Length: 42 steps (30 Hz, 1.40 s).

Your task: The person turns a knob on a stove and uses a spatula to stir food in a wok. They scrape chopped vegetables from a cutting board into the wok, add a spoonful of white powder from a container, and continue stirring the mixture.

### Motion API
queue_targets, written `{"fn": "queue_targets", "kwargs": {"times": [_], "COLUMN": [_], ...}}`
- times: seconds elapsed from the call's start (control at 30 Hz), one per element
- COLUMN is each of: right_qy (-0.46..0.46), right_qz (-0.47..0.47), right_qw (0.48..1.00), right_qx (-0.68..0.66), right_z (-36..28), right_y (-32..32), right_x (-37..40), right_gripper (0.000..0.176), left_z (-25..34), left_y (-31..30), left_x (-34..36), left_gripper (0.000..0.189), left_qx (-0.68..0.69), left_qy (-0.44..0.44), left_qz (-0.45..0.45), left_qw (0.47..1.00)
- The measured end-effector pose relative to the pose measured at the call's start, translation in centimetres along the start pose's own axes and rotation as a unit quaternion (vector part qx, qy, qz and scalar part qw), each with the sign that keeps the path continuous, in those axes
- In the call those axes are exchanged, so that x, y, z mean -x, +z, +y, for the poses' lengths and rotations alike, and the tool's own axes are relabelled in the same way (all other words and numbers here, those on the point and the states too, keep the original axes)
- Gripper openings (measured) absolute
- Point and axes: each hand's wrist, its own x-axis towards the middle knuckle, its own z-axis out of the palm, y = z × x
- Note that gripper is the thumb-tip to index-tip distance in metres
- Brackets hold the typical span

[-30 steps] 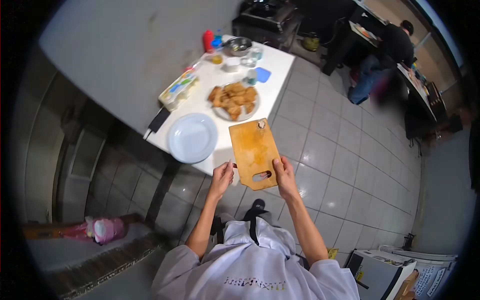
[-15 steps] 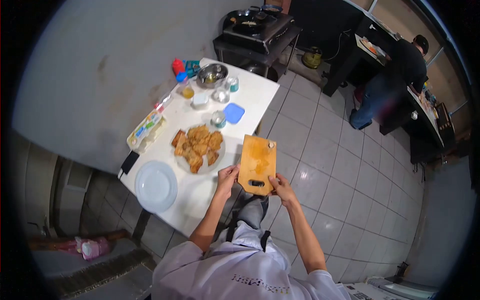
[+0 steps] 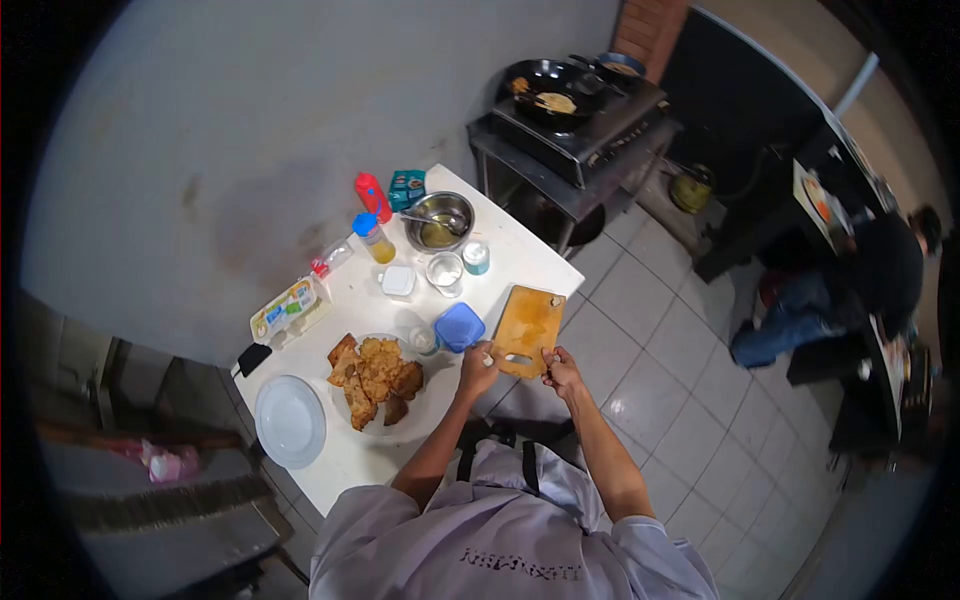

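Observation:
A wooden cutting board [image 3: 530, 322] with a slot handle is held in front of me, over the right edge of the table. My right hand [image 3: 562, 371] grips its lower right side, thumb on top. At its lower left corner, my left hand [image 3: 480, 371] is closed with its fingers against the edge. A small pale piece [image 3: 556, 301] lies on the board's far corner. Left of the board are a blue plastic lid [image 3: 460, 328] and a clear jar [image 3: 423, 341]. Fried, battered pieces [image 3: 378, 372] fill a plate near my left forearm.
The white table [image 3: 350, 490] holds a stack of plates [image 3: 290, 420], an egg carton [image 3: 292, 312], a metal bowl [image 3: 455, 212], a red bottle [image 3: 372, 196] and small containers. Beyond it stands a stove [image 3: 585, 135] with a wok [image 3: 545, 100]. A person [image 3: 880, 270] works at a counter on the right.
My view has swung toward the table's far end and the stove. The cutting board, in both hands, is now beside the blue lid, over the table's edge. The person at right bends lower.

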Motion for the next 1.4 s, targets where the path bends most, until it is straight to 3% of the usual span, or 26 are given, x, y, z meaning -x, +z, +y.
{"fn": "queue_targets", "kwargs": {"times": [0.03, 0.07, 0.17, 0.23, 0.27, 0.3, 0.37, 0.4, 0.43, 0.5, 0.63, 0.67, 0.7, 0.8, 0.93, 0.97, 1.0, 1.03, 1.1, 1.13, 1.17, 1.2, 1.27, 1.3, 1.33, 1.4], "right_qy": [0.004, 0.008, 0.001, -0.009, -0.031, -0.054, -0.022, -0.074, -0.067, -0.236, -0.121, -0.184, -0.105, -0.081, -0.363, -0.375, -0.386, -0.399, -0.406, -0.423, -0.445, -0.448, -0.608, -0.611, -0.534, -0.403], "right_qz": [-0.003, -0.004, -0.052, -0.102, -0.127, -0.153, -0.240, -0.270, -0.278, -0.355, -0.481, -0.463, -0.465, -0.429, -0.247, -0.193, -0.138, -0.097, -0.065, -0.032, 0.001, -0.008, 0.103, 0.092, 0.063, 0.028], "right_qw": [1.000, 0.999, 0.995, 0.990, 0.973, 0.946, 0.857, 0.811, 0.808, 0.629, 0.715, 0.692, 0.737, 0.816, 0.775, 0.764, 0.749, 0.745, 0.735, 0.727, 0.719, 0.719, 0.565, 0.563, 0.562, 0.544], "right_qx": [0.016, 0.031, 0.088, 0.099, 0.190, 0.280, 0.456, 0.514, 0.515, 0.650, 0.493, 0.523, 0.479, 0.378, 0.454, 0.489, 0.521, 0.527, 0.539, 0.540, 0.534, 0.532, 0.548, 0.549, 0.628, 0.735], "right_z": [-0.7, -1.4, -3.4, -1.5, 0.1, 0.5, -7.8, -10.2, -10.0, -11.2, -20.0, -22.3, -26.0, -33.4, -46.6, -49.1, -51.4, -53.9, -57.9, -59.1, -60.1, -60.4, -60.4, -61.1, -61.6, -62.4], "right_y": [-0.3, -0.6, -1.1, -2.9, -3.3, -3.7, -1.8, -1.9, -2.7, -3.7, -6.8, -7.9, -8.7, -13.5, -17.1, -18.3, -19.0, -18.9, -18.5, -17.9, -17.1, -16.4, -15.8, -15.6, -15.3, -14.7], "right_x": [-1.6, -3.2, -7.7, -14.0, -17.1, -19.1, -15.4, -14.3, -15.1, -18.1, -21.7, -23.3, -23.8, -29.7, -33.7, -35.6, -37.4, -38.4, -40.5, -41.6, -42.9, -44.7, -48.6, -49.2, -49.6, -51.6], "right_gripper": [0.025, 0.024, 0.025, 0.024, 0.024, 0.025, 0.027, 0.031, 0.031, 0.033, 0.029, 0.026, 0.026, 0.017, 0.021, 0.020, 0.020, 0.019, 0.019, 0.021, 0.025, 0.025, 0.036, 0.036, 0.042, 0.053], "left_z": [1.0, 0.8, 1.3, 0.6, 0.8, 1.2, 3.1, 3.8, 4.2, 1.8, 3.0, 3.7, 3.8, 3.3, 4.2, 4.7, 5.1, 5.1, 7.1, 13.8, 16.3, 18.0, 23.3, 24.6, 25.9, 29.3], "left_y": [0.2, 0.8, 2.8, 5.3, 6.4, 7.7, 9.2, 10.0, 10.6, 12.2, 13.2, 13.1, 13.0, 13.3, 13.2, 13.3, 13.9, 14.1, 14.1, 14.3, 13.8, 13.6, 12.8, 12.5, 12.0, 10.6], "left_x": [-0.6, -1.4, -3.3, -4.4, -4.9, -5.3, -6.3, -6.4, -6.6, -7.9, -7.8, -8.5, -8.8, -9.5, -10.1, -10.8, -12.3, -13.5, -17.6, -22.1, -25.9, -28.9, -35.1, -37.6, -39.7, -42.7], "left_gripper": [0.040, 0.065, 0.083, 0.093, 0.096, 0.099, 0.102, 0.098, 0.094, 0.090, 0.089, 0.092, 0.094, 0.095, 0.094, 0.092, 0.086, 0.069, 0.051, 0.032, 0.018, 0.019, 0.030, 0.031, 0.032, 0.036], "left_qx": [-0.125, -0.088, -0.099, -0.097, -0.186, -0.274, -0.274, -0.287, -0.299, -0.343, -0.407, -0.397, -0.396, -0.387, -0.384, -0.398, -0.398, -0.496, -0.402, -0.351, -0.281, -0.248, -0.163, -0.106, -0.051, -0.013], "left_qy": [0.045, 0.023, 0.054, -0.007, 0.014, 0.033, -0.069, -0.134, -0.196, -0.212, -0.336, -0.388, -0.419, -0.452, -0.497, -0.509, -0.496, -0.451, -0.362, -0.303, -0.308, -0.212, -0.182, -0.128, -0.072, -0.110], "left_qz": [0.000, -0.043, -0.057, -0.039, 0.034, 0.105, 0.099, 0.112, 0.124, 0.155, 0.094, 0.053, 0.031, 0.060, 0.047, 0.021, 0.157, 0.138, 0.121, 0.248, 0.247, 0.303, 0.362, 0.396, 0.429, 0.442], "left_qw": [0.991, 0.995, 0.992, 0.995, 0.982, 0.956, 0.954, 0.942, 0.926, 0.902, 0.844, 0.830, 0.816, 0.802, 0.777, 0.763, 0.755, 0.729, 0.833, 0.851, 0.875, 0.896, 0.900, 0.903, 0.899, 0.890]}}
